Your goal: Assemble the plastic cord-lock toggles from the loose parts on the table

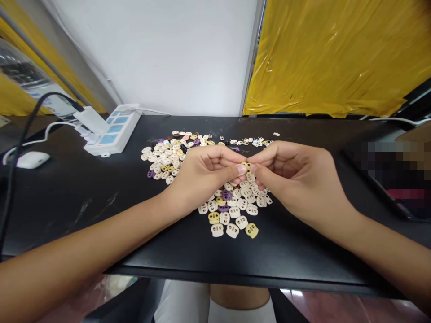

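Note:
Between the fingertips of both hands is a small yellow cord lock (244,166), partly covered by the thumbs. My left hand (215,168) pinches it from the left, and my right hand (289,168) pinches it from the right. Both hands are closed, raised a little over the table. Below them spreads a pile of two-holed cord locks (243,204), mostly cream, with some yellow and purple. A second pile of cord locks (161,154) lies left of my left hand, partly hidden by it. Small pale pieces (257,142) lie behind the hands.
A white power strip (114,130) with plugs and cables stands at the left on the black table (101,215). Near it lie a white earbud case (32,159) and a clear bottle (43,85). At the right edge is a dark, partly blurred device (380,179).

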`<act>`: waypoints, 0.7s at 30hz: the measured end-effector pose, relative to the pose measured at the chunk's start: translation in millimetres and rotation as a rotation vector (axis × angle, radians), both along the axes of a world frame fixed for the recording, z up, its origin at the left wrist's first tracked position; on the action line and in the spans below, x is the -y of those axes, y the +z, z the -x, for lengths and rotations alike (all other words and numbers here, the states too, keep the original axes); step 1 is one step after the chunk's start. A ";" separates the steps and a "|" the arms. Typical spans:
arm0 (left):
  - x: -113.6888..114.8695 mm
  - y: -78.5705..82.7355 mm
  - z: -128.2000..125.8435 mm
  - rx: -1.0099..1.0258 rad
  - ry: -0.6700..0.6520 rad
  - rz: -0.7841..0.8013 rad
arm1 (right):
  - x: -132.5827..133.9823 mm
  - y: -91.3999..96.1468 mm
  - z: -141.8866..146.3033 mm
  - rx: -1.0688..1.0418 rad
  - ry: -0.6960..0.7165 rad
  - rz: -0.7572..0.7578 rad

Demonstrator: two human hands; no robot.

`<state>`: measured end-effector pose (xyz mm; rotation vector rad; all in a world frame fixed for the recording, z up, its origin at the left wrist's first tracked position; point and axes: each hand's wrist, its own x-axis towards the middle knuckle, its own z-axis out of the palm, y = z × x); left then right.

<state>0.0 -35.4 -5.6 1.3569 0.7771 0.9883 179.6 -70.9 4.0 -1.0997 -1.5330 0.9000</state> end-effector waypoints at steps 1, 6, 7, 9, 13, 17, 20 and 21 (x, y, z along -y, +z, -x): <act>0.3 -0.7 -0.4 0.000 0.000 0.004 | 0.1 -0.8 0.5 -0.002 0.001 0.002; 2.1 -3.1 -3.3 0.016 0.027 0.067 | -0.3 -5.5 3.1 -0.019 -0.007 0.012; 2.6 -3.5 -4.1 0.016 0.035 0.074 | -0.3 -6.6 3.8 -0.022 -0.010 0.012; 3.5 -4.5 -5.6 0.020 0.047 0.070 | 0.3 -8.8 5.4 -0.027 -0.018 0.010; 4.1 -6.5 -7.4 0.015 0.063 0.023 | 1.4 -10.7 7.1 -0.014 -0.032 0.005; 0.2 -4.5 -5.4 0.046 0.052 -0.012 | -5.2 -6.8 0.9 -0.064 0.008 0.026; -3.4 -1.0 -2.4 0.087 0.023 -0.014 | -16.0 -4.3 -8.7 -0.171 0.125 0.110; -4.2 0.0 -1.5 0.092 0.016 -0.012 | -19.7 -4.3 -12.0 -0.206 0.168 0.144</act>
